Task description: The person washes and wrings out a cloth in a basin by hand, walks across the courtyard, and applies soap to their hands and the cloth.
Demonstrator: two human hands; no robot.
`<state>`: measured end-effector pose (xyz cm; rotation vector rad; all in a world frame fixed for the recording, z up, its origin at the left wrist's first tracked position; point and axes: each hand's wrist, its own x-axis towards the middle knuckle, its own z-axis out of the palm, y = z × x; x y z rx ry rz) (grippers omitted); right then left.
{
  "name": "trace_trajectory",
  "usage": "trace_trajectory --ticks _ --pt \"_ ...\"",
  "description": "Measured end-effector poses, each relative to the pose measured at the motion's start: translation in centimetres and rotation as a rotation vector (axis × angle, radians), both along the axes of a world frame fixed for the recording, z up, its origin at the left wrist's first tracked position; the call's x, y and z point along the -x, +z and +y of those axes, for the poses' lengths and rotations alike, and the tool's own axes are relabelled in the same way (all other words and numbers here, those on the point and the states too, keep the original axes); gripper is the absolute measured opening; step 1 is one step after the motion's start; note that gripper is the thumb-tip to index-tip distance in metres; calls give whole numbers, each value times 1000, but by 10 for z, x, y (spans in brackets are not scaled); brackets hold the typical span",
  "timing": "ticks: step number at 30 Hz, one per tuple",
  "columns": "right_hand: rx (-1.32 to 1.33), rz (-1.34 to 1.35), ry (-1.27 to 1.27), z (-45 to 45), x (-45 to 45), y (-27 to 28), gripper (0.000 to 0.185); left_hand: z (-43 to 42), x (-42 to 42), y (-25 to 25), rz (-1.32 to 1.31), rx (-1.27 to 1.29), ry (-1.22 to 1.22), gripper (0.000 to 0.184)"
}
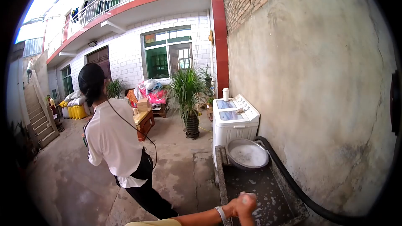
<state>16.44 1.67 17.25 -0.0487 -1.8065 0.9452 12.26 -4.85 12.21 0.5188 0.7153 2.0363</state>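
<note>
My left hand (235, 205), with a pale band (220, 214) on its wrist, reaches in from the bottom over a dark stone trough (221, 177). My right hand (248, 206) is pressed against it, its forearm coming up from the lower edge. Both hands have their fingers folded together; whether anything is between them is hidden. Wet suds lie on the trough floor below. Just beyond the hands, a metal basin (231, 162) of foamy water rests at the trough's far end.
A white twin-tub washing machine (236, 126) stands behind the basin. A black hose (289, 184) runs along the trough's right side by the wall (318, 100). Left, a person (115, 138) in a white top stands near a potted plant (187, 96) and a wooden cabinet (145, 125).
</note>
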Motion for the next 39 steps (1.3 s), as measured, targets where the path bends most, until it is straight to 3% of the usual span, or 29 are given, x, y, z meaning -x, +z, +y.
trace_trajectory --ticks 2,4,8,10,12,14,15,16,18,20,22,24,26,27,28,30,32,33,34,35,36,37,39 --pt "379 -301 32 25 12 -10 33 7 -22 37 -289 572 133 21" --pt "354 -291 7 51 24 -22 36 5 -16 22 -162 571 -22 25" --pt "294 -271 -101 76 29 -35 39 8 -23 36 -210 559 42 26" --pt "522 -313 -137 88 33 -46 42 7 -22 42 -405 495 125 28" --pt "683 -282 -24 98 31 -65 46 -7 -6 38 -380 452 73 28" --pt "842 -371 18 103 32 -83 39 -11 4 38 -414 403 186 29" --pt "1291 -409 217 78 3 -30 35 -9 -3 60 -442 354 244 22" --pt "1288 -404 213 78 0 -33 35 -7 -4 61 -440 351 238 22" --pt "1621 -676 944 76 -10 -39 39 -3 -6 62 -259 290 413 17" --pt "1684 -633 912 67 -13 -29 36 -4 -2 45 -102 348 397 15" --pt "1748 -595 881 64 -13 -26 33 -4 14 1 505 408 344 22" --pt "1364 -445 823 67 -8 -33 27 -4 -5 9 485 464 377 23" --pt "1394 -392 736 66 2 -36 29 3 -14 2 93 661 445 31" --pt "1297 -309 680 66 7 -35 32 -7 -13 13 -116 642 62 39" --pt "1198 -230 624 63 6 -28 34 -8 -15 17 -119 640 61 39" --pt "1051 -244 578 58 -6 -4 37 -9 -20 21 -635 470 -143 46" --pt "452 -294 496 47 -21 20 39 -13 -6 3 -594 327 -178 41" --pt "425 -282 477 36 -16 7 43 -12 4 -3 -582 288 -112 38" --pt "172 -208 372 30 -9 -9 50 -10 10 -10 -572 248 -47 34" --pt "56 -192 323 18 -17 -1 47 -7 12 -7 -513 140 -59 30" --pt "-60 -173 274 4 -26 9 44 -14 19 -23 -77 -83 -67 25" --pt "-165 -122 252 -7 -33 25 27 -15 13 -20 57 -74 4 22" --pt "-91 -180 140 2 -7 -16 21 -10 1 -13 187 -59 78 20"
